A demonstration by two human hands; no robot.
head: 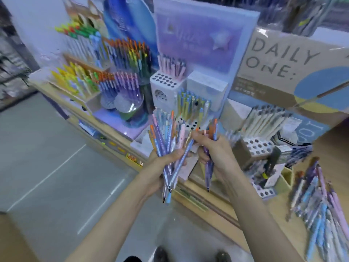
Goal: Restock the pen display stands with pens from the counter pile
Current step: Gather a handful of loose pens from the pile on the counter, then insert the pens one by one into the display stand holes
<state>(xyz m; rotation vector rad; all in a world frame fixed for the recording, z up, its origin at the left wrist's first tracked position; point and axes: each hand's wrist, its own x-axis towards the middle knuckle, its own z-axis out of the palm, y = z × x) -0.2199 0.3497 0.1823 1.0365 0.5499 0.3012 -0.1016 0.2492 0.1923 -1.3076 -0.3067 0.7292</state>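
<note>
My left hand (162,163) grips a fanned bundle of pens (168,135) with blue, purple, pink and orange barrels, tips pointing down. My right hand (217,152) holds a few purple pens with orange caps (209,148) and its fingertips pinch the top of one pen in the left bundle. Both hands hover in front of the counter edge. Behind them stands a white holed pen stand (166,86), its front holes bare and pink pens at its back. A stand with blue and yellow pens (192,104) sits just beyond my hands. The counter pile of pens (321,205) lies at the right.
Left of the hands are tiered displays of colourful pens (117,61) and a purple glass dome (128,104). At the right, a stand with grey pens (264,120) and bare holes sits below a "DAILY ONE" board (283,59). Grey floor (47,157) lies lower left.
</note>
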